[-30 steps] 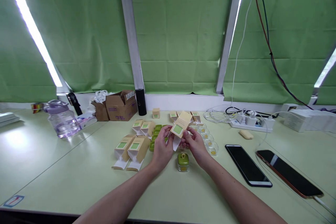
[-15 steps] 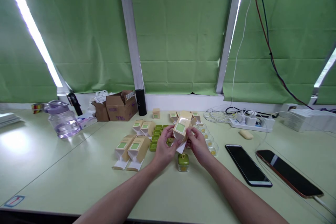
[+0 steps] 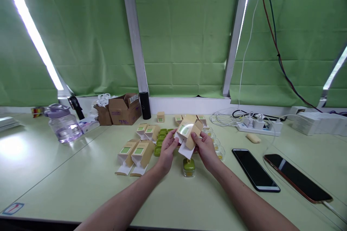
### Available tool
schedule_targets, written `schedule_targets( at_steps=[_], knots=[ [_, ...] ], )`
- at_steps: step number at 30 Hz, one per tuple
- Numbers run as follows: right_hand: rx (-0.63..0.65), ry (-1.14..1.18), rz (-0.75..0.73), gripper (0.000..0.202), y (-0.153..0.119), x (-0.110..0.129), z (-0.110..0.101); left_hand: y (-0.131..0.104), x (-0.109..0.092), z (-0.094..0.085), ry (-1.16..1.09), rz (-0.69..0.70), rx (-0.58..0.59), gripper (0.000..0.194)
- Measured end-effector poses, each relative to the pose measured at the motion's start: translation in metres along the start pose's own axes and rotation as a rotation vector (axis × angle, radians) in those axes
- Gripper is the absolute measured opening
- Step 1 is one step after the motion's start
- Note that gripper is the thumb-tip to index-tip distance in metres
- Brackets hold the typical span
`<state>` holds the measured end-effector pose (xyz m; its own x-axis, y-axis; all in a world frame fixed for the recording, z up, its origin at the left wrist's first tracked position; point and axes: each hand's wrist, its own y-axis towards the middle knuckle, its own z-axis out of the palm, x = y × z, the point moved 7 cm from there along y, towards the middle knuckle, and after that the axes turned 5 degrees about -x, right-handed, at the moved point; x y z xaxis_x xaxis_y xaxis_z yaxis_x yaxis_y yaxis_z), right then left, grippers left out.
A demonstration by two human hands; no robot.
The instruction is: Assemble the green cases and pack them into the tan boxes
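Both my hands hold a small tan carton [image 3: 187, 130] above the table, its white end flap hanging down. My left hand [image 3: 167, 151] grips its left side, and my right hand [image 3: 205, 148] pinches its right side. Just below stands a small clear jar with a green lid [image 3: 189, 168]. Two open tan cartons [image 3: 142, 153] lie at the left with flaps towards me, and two more cartons [image 3: 152, 131] are behind them. Green lids [image 3: 158, 148] are lined up left of my hands. Clear jars [image 3: 220, 151] stand in rows on the right, partly hidden by my right hand.
Two phones [image 3: 255, 169] lie at the right, near a power strip [image 3: 258, 128] and tangled white cables. A purple-lidded jug [image 3: 63, 124], a brown cardboard box [image 3: 123, 112] and a black cylinder [image 3: 145, 105] stand back left. A small closed carton [image 3: 161, 117] is at the back.
The held carton has turned and tilted, so that more of its right side and its white flap show. My right hand has shifted slightly on it.
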<state>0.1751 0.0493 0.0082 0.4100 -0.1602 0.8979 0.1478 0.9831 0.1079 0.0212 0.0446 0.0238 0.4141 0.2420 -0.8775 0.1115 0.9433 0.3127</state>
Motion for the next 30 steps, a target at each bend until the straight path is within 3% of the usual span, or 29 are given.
schedule_targets(
  at_steps=[8,14,23,30],
  knots=[
    [-0.05,0.013,0.025,0.063,0.004,-0.007,-0.007,0.002,0.006,0.007,-0.21,-0.107,0.038,0.047],
    [-0.062,0.086,0.046,0.066,0.005,-0.005,-0.008,0.001,0.009,0.014,-0.304,-0.207,0.074,0.039],
    [-0.076,-0.066,-0.04,0.064,-0.003,0.006,-0.004,0.004,-0.004,0.005,-0.004,-0.09,-0.012,0.05],
    [-0.03,-0.092,-0.128,0.058,-0.009,0.016,0.003,0.01,-0.025,-0.002,0.181,0.017,-0.033,0.045]
  ],
)
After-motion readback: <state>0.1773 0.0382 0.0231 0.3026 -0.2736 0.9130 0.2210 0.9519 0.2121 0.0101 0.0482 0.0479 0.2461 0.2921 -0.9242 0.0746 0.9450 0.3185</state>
